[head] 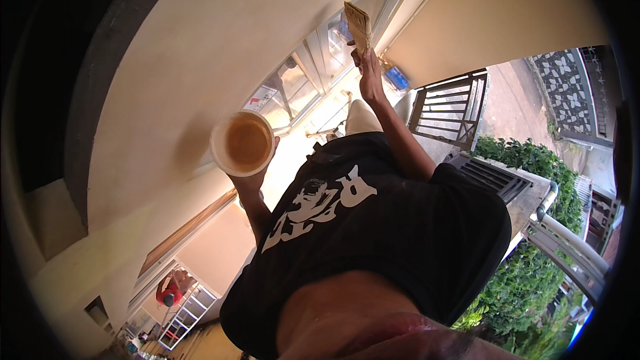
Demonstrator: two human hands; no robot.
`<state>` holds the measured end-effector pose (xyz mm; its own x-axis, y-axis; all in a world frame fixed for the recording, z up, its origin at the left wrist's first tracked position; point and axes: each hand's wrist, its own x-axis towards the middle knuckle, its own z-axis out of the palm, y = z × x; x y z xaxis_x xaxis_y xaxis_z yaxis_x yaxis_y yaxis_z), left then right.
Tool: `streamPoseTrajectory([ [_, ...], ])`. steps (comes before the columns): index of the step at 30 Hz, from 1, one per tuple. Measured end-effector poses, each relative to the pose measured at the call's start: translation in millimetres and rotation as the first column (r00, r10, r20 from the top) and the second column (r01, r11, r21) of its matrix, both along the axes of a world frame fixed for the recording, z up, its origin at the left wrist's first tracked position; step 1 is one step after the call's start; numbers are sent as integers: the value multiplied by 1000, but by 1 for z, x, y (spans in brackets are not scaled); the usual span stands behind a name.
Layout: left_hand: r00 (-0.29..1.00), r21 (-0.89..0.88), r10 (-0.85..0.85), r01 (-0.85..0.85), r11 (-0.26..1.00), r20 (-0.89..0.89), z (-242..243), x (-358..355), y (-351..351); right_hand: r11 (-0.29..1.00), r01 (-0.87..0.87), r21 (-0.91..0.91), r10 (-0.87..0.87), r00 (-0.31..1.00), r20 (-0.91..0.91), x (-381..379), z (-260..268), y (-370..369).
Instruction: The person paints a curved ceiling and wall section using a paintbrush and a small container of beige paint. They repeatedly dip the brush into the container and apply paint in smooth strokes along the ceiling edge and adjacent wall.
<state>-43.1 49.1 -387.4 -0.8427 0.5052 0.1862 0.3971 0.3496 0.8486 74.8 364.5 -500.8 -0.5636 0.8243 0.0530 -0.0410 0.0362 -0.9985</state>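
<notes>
In my left hand (254, 177) is a round, pale tub (215, 145) whose inside and base show brown-orange contents. It hangs near the cream wall (190, 60). My fingers wrap its side and underside, partly hidden by it. My right hand (370, 77) is raised ahead of me, closed around a flat, beige, ragged-edged piece (359, 25) that looks like a wide brush caked with paint. Its far end points up toward the glazed window frames (320, 55). Between the two arms lies my black printed T-shirt (400, 220).
A blue container (396, 79) stands by the wall's corner. Dark metal gate bars (445, 110) are on the right, near green plants (530, 270) and a white pipe (575, 240). At lower left, a person in red (170, 292) is beside a metal ladder (187, 317).
</notes>
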Motion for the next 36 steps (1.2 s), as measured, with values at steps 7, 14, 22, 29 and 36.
streamPoseTrajectory([
  [7,998,55,-59,60,997,-22,6,8,4,939,118,322,-118,993,-20,-55,6,-1],
  [14,999,40,-27,26,999,21,9,8,7,897,156,413,-257,945,201,-36,-22,-6],
  [22,1000,30,-9,9,1000,4,5,7,15,587,125,800,-350,930,111,-10,44,25],
  [29,998,41,-8,5,999,62,12,8,13,401,343,850,-585,810,-51,-12,31,107],
  [36,1000,68,-17,17,998,-2,8,8,19,388,204,899,-376,925,-48,-27,67,82],
])
